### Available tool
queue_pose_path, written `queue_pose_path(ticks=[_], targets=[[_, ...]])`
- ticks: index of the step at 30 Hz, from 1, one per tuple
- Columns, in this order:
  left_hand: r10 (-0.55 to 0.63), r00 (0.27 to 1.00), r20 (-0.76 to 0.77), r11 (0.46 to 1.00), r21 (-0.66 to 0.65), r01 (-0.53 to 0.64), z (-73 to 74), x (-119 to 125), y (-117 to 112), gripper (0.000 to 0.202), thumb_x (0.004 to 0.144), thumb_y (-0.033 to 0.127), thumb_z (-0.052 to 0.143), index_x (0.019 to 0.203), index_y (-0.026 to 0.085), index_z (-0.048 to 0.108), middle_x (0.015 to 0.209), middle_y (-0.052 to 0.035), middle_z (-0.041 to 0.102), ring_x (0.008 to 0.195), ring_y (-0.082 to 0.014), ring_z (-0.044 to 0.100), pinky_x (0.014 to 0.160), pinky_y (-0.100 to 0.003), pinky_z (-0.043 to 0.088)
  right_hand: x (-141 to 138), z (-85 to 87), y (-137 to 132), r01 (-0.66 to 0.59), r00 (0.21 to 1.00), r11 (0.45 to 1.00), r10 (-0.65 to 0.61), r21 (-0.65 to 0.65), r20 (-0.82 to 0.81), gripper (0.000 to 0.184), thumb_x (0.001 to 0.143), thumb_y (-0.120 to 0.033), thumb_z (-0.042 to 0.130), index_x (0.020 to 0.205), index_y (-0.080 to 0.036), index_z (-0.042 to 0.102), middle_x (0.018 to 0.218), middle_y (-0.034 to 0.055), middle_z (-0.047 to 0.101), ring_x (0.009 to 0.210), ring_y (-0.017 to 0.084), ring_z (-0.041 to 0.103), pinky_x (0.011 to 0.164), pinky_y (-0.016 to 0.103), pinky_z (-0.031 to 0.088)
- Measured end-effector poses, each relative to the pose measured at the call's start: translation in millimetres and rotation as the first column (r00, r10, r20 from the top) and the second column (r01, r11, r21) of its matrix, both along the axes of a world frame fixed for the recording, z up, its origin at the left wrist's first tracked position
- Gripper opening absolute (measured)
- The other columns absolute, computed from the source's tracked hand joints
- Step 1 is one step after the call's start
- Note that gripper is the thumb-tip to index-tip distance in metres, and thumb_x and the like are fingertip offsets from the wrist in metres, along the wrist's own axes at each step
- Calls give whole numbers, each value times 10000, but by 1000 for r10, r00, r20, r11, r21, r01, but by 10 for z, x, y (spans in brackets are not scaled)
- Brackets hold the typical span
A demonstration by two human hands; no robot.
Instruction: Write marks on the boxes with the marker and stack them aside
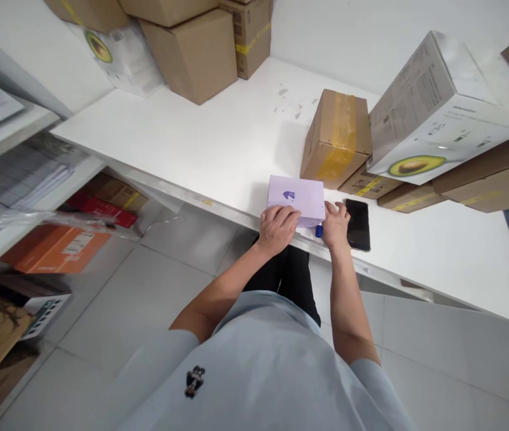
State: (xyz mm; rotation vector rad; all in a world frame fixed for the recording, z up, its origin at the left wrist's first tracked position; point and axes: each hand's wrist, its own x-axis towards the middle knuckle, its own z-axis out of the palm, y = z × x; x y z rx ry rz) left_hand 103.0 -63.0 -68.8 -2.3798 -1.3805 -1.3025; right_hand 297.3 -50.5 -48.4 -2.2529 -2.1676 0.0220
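Observation:
A light purple box (302,193) with a small dark purple print lies at the front edge of the white table. My left hand (278,229) is closed over its near left side, with the fingers across the top. At the box's right end is my right hand (336,225), its fingers bent against that side and the fingertips partly hidden. Between my hands, just under the box's near edge, a blue cap-like piece (318,231) shows; what it belongs to is mostly covered. Close on the right of my right hand lies a black smartphone (358,224), screen up.
Behind the purple box stands a taped brown carton (339,137). White boxes with an avocado picture (438,114) rest on flatter cartons to the right. More cartons (196,54) are stacked at the back left. Shelves (12,137) and an orange box (61,246) are on the left.

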Motion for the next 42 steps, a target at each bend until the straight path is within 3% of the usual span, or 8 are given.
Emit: queue_pose_path(ticks=[10, 21, 24, 28, 31, 36, 39, 42], targets=[[-30, 999, 40, 990, -139, 36, -30, 6, 6, 268, 966, 235, 537, 1119, 271, 753, 1114, -82, 763, 1066, -259, 631, 936, -422, 400, 319, -81, -393, 344, 925, 890, -267, 300, -270, 709, 897, -370, 535, 1551, -148, 376, 1444, 252, 510, 1249, 387, 470, 1044, 638, 394], [-56, 998, 39, 987, -149, 62, -14, -12, -2, 300, 942, 197, 536, 1160, 251, 735, 1142, -102, 740, 1080, -264, 615, 966, -427, 412, 498, 154, -565, 623, 731, 782, -589, -15, -345, 1131, 680, -455, 754, 1609, -99, 216, 1244, 273, 610, 1165, 451, 540, 1012, 642, 397], [-68, 996, 61, 991, -113, 74, 34, -34, -41, 310, 931, 176, 537, 1168, 234, 728, 1150, -113, 731, 1106, -270, 607, 990, -433, 438, 528, 235, -625, 681, 548, 727, -580, -80, -602, 1166, 638, -490, 770, 1607, -126, 235, 1142, 168, 661, 1082, 352, 603, 1014, 561, 454], [-120, 955, 270, 983, -101, 152, 184, 16, -242, 259, 942, 249, 558, 1134, 198, 725, 1184, -152, 701, 1221, -298, 576, 1077, -492, 441, 401, 313, -837, 655, 79, 724, -347, -214, -934, 1071, 636, -492, 770, 1561, -199, 319, 1055, 52, 667, 951, 206, 646, 913, 428, 551], [-231, 799, 555, 882, -228, 413, 333, 137, -440, 333, 989, 381, 530, 1232, 205, 673, 1206, -143, 707, 1181, -253, 640, 1058, -450, 495, 99, 391, -991, 597, -12, 789, -171, -144, -985, 968, 660, -478, 779, 1514, -282, 369, 1112, 35, 653, 932, 176, 660, 856, 390, 573], [76, 323, 943, 480, -319, 817, 465, 304, -609, 582, 985, 635, 432, 1434, 279, 533, 1385, -93, 656, 1286, -243, 624, 1084, -431, 511, -470, 434, -1147, 459, 322, 874, 2, 158, -947, 1010, 664, -436, 826, 1537, -338, 329, 1289, 69, 589, 1127, 216, 618, 987, 435, 526], [291, 157, 944, 509, -292, 809, 443, 264, -636, 562, 937, 664, 515, 1341, 285, 608, 1372, -60, 671, 1344, -249, 580, 1123, -431, 481, -671, 377, -1206, 354, 408, 917, 26, 184, -913, 1034, 653, -427, 852, 1543, -328, 336, 1384, 103, 545, 1253, 256, 553, 1054, 488, 486], [430, 39, 902, 540, -292, 789, 397, 145, -680, 502, 899, 652, 590, 1212, 268, 671, 1284, -41, 719, 1337, -257, 583, 1095, -416, 499, -757, 337, -1227, 314, 231, 944, 26, 100, -973, 853, 739, -456, 789, 1495, -317, 418, 1318, 93, 596, 1107, 217, 627, 940, 433, 550]])
